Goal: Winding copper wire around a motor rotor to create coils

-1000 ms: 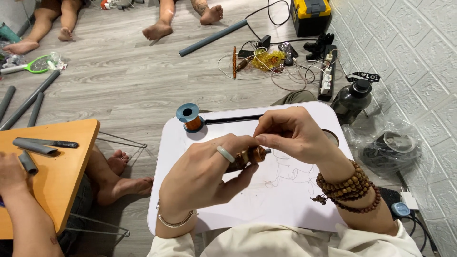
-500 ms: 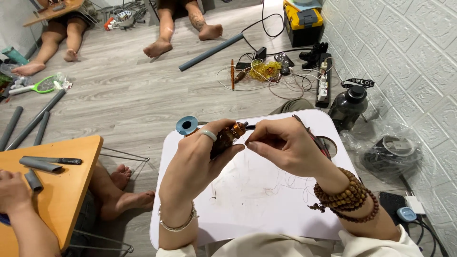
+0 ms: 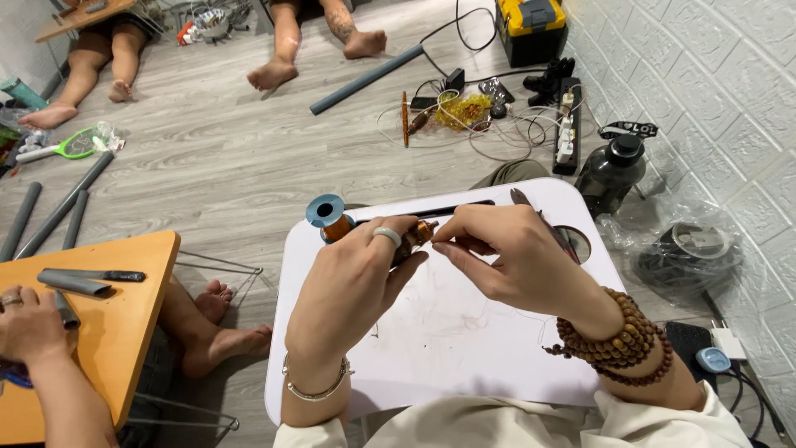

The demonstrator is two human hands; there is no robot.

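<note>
**Both hands on a small copper-wound part over the white worktop**

Left hand, w/ pale ring and thin bracelet, is clenched around a small copper-wound part, held just above the white worktop. Only the part's orange-brown end shows past the fingers. Right hand, bead bracelets at wrist, pinches thumb and forefinger together right at that end; what it pinches is too fine to tell. Blue spool of copper wire stands on the worktop's far-left corner, just beside left hand. Black water bottle on floor by the wall, right. Another person's hand rests on an orange table, left, near grey tubes.
</note>
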